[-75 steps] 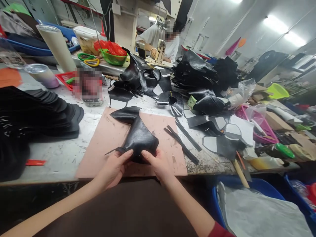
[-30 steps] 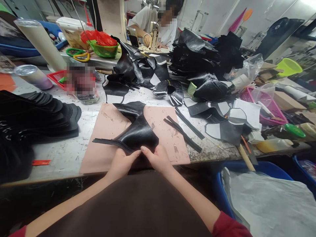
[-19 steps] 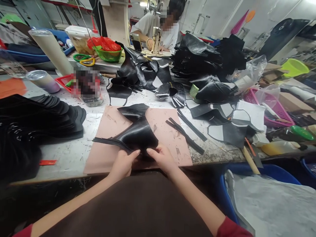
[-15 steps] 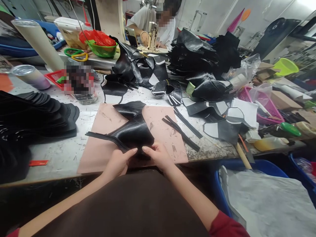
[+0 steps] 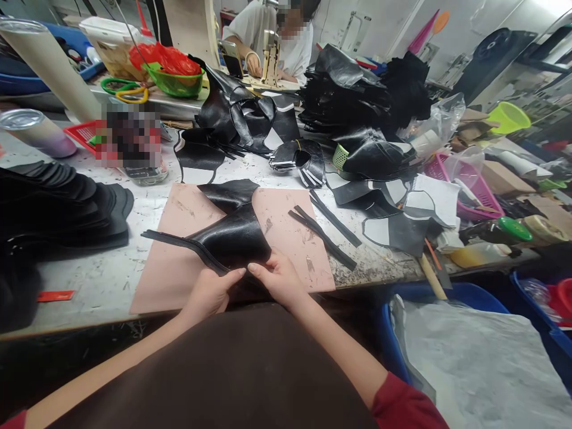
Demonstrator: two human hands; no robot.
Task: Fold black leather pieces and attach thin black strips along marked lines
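Observation:
Bent over a pink board (image 5: 156,274), a glossy black leather piece (image 5: 236,232) is held at its near edge by both hands. My left hand (image 5: 210,292) is closed on that edge, where a narrow black strip (image 5: 174,239), looking like a zipper, runs along the leather and sticks out to the left. My right hand (image 5: 281,277) pinches the same edge just to the right, the two thumbs almost touching. The fingers under the leather are hidden. More loose black strips (image 5: 324,238) lie at the board's right side.
A stack of black cut pieces (image 5: 67,208) stands on the left, near a red strip (image 5: 56,296). Black leather piles (image 5: 348,95) fill the back. A blue bin (image 5: 388,339) is below the right edge. Opposite, a person (image 5: 254,30) sits at a sewing machine (image 5: 270,59).
The whole view has shifted slightly, so things appear a little further left. Both hands keep their hold on the leather edge, with the thumbs slightly closer together.

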